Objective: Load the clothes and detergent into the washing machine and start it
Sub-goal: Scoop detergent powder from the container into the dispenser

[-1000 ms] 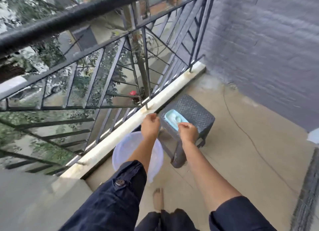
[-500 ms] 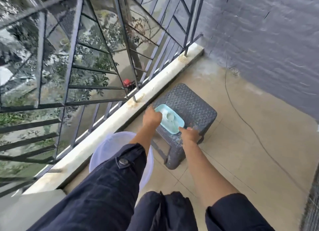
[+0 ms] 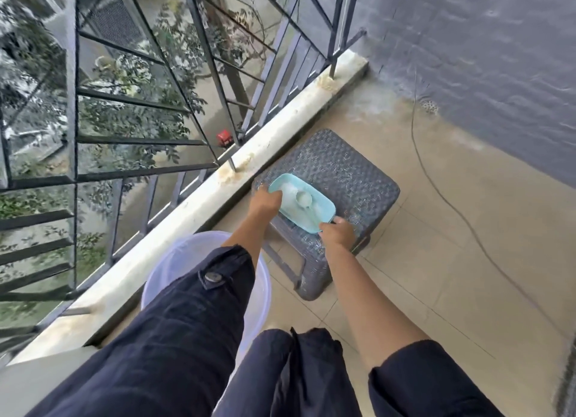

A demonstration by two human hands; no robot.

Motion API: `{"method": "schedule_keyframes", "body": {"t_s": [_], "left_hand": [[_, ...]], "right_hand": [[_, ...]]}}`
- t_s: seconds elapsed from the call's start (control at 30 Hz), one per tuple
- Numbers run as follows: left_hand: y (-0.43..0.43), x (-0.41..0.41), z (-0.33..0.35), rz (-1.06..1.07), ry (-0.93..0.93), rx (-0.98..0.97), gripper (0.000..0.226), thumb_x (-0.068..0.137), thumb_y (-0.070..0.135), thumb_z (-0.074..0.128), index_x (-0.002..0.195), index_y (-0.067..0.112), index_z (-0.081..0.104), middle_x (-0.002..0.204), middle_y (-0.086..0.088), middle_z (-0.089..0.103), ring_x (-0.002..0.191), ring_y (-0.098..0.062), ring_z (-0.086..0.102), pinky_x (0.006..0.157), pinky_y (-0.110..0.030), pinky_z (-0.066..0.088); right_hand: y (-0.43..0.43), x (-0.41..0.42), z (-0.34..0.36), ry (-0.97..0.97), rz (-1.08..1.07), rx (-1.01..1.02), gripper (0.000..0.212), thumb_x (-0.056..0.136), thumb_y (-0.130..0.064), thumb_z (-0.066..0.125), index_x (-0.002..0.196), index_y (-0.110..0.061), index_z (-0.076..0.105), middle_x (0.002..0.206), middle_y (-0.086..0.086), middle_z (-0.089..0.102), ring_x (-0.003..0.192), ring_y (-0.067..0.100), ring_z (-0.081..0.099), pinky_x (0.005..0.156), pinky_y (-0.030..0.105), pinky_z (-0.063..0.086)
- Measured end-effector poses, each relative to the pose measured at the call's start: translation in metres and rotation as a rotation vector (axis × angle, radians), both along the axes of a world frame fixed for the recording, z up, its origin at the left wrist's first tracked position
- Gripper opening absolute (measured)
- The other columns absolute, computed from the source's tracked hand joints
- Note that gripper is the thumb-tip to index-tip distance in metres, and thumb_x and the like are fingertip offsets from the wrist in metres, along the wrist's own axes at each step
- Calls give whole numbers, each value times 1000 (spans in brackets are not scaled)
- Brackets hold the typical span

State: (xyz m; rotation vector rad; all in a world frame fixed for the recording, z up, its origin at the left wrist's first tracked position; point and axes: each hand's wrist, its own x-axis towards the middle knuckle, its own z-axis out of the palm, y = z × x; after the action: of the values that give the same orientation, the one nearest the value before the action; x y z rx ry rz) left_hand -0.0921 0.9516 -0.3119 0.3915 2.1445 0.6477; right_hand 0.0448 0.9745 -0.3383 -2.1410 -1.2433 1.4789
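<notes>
Now uncovered since a second ago: pale turquoise detergent box (image 3: 304,206), rectangular with rounded corners, white powder and a round whitish scoop (image 3: 304,199) inside, standing on grey woven stool (image 3: 352,179) beside railing kerb (image 3: 249,167). Left hand (image 3: 265,200) clamped on near-left rim, right hand (image 3: 338,232) pinching near-right corner.

Both hands (image 3: 299,217) on a turquoise detergent tub (image 3: 301,206) atop a grey stool (image 3: 352,173)
</notes>
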Motion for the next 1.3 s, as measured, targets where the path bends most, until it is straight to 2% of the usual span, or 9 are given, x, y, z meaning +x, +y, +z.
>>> {"method": "schedule_keyframes", "body": {"t_s": [0.1, 0.3, 0.43, 0.5, 0.6, 0.67, 0.73, 0.87, 1.3], "left_hand": [[-4, 2, 13, 81, 24, 47, 39, 95, 27, 46, 126, 3, 54, 124, -15, 60, 115, -32, 56, 91, -32, 45], [-22, 10, 66, 338, 49, 164, 44, 92, 37, 52, 104, -5, 56, 107, -19, 63, 105, -35, 60, 82, -36, 47], [-41, 10, 122, 451, 51, 225, 52, 94, 44, 48, 116, -3, 52, 118, -19, 59, 111, -35, 56, 92, -38, 44], [-53, 9, 149, 472, 68, 249, 55, 96, 45, 45, 115, -5, 55, 119, -21, 60, 113, -35, 55, 92, -36, 43], [-74, 9, 189, 507, 103, 286, 54, 98, 41, 41, 124, -5, 50, 122, -22, 58, 119, -34, 52, 94, -34, 40], [-91, 8, 209, 560, 106, 318, 52, 99, 40, 41, 124, -3, 49, 124, -21, 57, 121, -35, 51, 94, -33, 39], [-106, 8, 227, 614, 83, 338, 51, 98, 41, 40, 123, -2, 50, 125, -21, 57, 121, -35, 51, 94, -34, 39], [-143, 8, 260, 668, 110, 379, 48, 100, 39, 35, 123, 0, 53, 127, -20, 58, 120, -34, 52, 96, -35, 38], [-275, 20, 314, 910, 218, 409, 49, 101, 34, 28, 128, 3, 55, 132, -20, 54, 122, -34, 49, 103, -36, 36]], "right_hand": [[-2, 5, 27, -4, 14, 27, 37, 84, -1, 54, 119, -4, 64, 113, 17, 69, 102, 33, 66, 84, 37, 54], [-13, 7, 93, -3, 14, 63, 38, 86, -3, 51, 122, -8, 64, 114, 13, 69, 101, 30, 67, 79, 31, 54], [-26, 1, 152, 20, 45, 110, 34, 85, -6, 54, 117, -8, 66, 111, 10, 71, 96, 28, 69, 76, 34, 59], [-33, -2, 183, 15, 81, 140, 32, 87, -9, 54, 116, -8, 66, 111, 8, 71, 95, 27, 69, 63, 28, 57], [-45, -6, 224, 9, 123, 191, 32, 89, -12, 53, 117, -7, 66, 111, 9, 71, 81, 24, 62, 41, 13, 32], [-56, -9, 250, -6, 161, 228, 32, 88, -13, 53, 117, -8, 66, 111, 10, 71, 81, 25, 61, 33, 8, 27], [-66, -13, 272, 3, 196, 257, 33, 88, -12, 53, 118, -7, 66, 112, 10, 70, 93, 28, 67, 39, 6, 37], [-91, -24, 308, 16, 248, 314, 33, 86, -11, 54, 117, -6, 66, 114, 13, 70, 99, 29, 67, 71, 29, 52], [-190, -47, 355, 235, 435, 362, 29, 81, -13, 57, 105, -7, 72, 108, 15, 71, 104, 34, 63, 85, 33, 48]]}}
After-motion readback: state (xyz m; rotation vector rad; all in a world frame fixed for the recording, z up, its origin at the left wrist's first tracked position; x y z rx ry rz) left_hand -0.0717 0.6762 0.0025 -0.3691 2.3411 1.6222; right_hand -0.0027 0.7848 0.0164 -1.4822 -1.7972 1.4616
